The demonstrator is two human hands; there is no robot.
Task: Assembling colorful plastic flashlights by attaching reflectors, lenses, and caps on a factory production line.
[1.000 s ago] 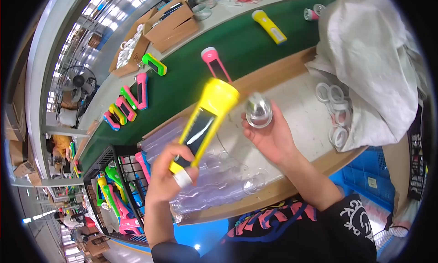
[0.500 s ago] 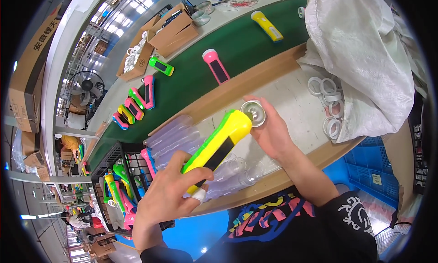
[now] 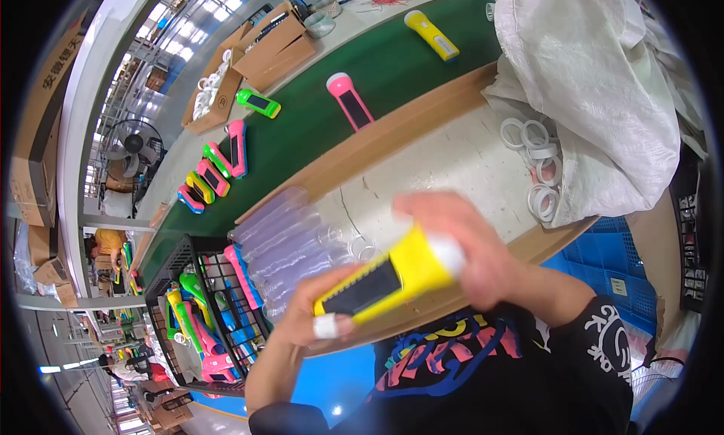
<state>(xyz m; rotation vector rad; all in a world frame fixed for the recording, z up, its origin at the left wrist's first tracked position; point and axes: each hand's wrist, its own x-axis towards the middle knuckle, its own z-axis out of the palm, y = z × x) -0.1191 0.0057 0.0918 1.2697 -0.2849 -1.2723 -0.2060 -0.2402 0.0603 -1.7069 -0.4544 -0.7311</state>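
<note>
A yellow flashlight with a dark rectangular panel lies tilted across my front, above the tray's near edge. My left hand, with a white wrap on one finger, is closed around its narrow handle end. At the wide head, my right hand curls over the white end piece, smeared by motion. The reflector cup is not visible now. Beneath the hands, clear plastic tubes lie side by side in the cardboard tray.
White rings spill beside a white woven sack at the right. A black basket of colourful flashlights stands at the left. More flashlights, including a pink one, rest on the green belt, with cardboard boxes behind.
My right hand has gone from holding a silver reflector cup beside the flashlight to gripping its head end. The flashlight has dropped lower and tipped flatter, its head swinging right.
</note>
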